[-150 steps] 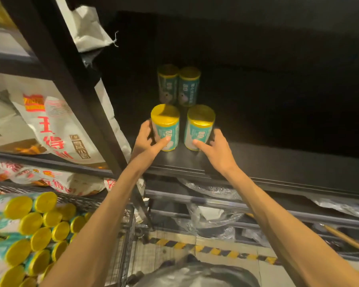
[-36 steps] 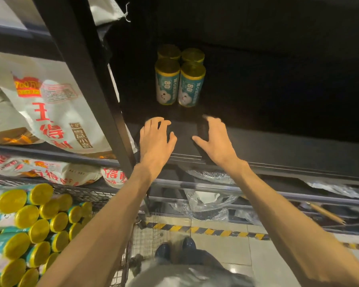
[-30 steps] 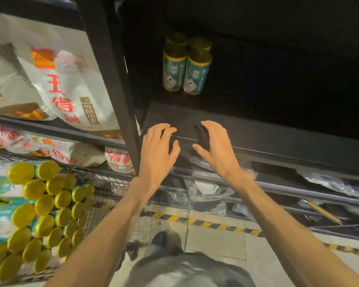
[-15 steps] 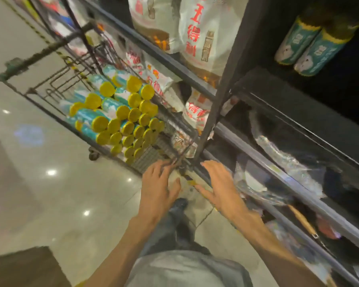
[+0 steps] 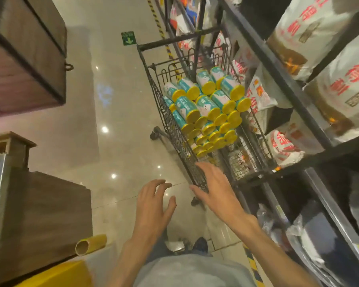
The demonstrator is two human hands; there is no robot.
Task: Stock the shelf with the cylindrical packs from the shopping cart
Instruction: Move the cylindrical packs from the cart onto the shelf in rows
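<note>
Glossy pale floor tiles [image 5: 120,129] fill the left of the view, throwing back spots of ceiling light, with dark wooden cabinets [image 5: 40,220] along the left edge and a cardboard tube [image 5: 90,244] lying on a pale surface near the bottom left. On the right runs a black metal shelving rack [image 5: 282,75] loaded with large white sacks printed in red characters [image 5: 340,83]; its lower tiers hold clear plastic-wrapped goods that are too dim to make out. Just beside the rack stands a black wire shopping cart [image 5: 174,129], and inside it the cylindrical packs [image 5: 207,108], teal with yellow lids, lie stacked on their sides with the lids facing the camera. Both arms reach forward toward the near end of the cart. The left hand [image 5: 153,210] hangs above the floor with its fingers spread and loosely bent, holding nothing. The right hand [image 5: 217,191] is also empty, fingers extended, in front of the cart's near corner; whether it touches the wire cannot be told.
</note>
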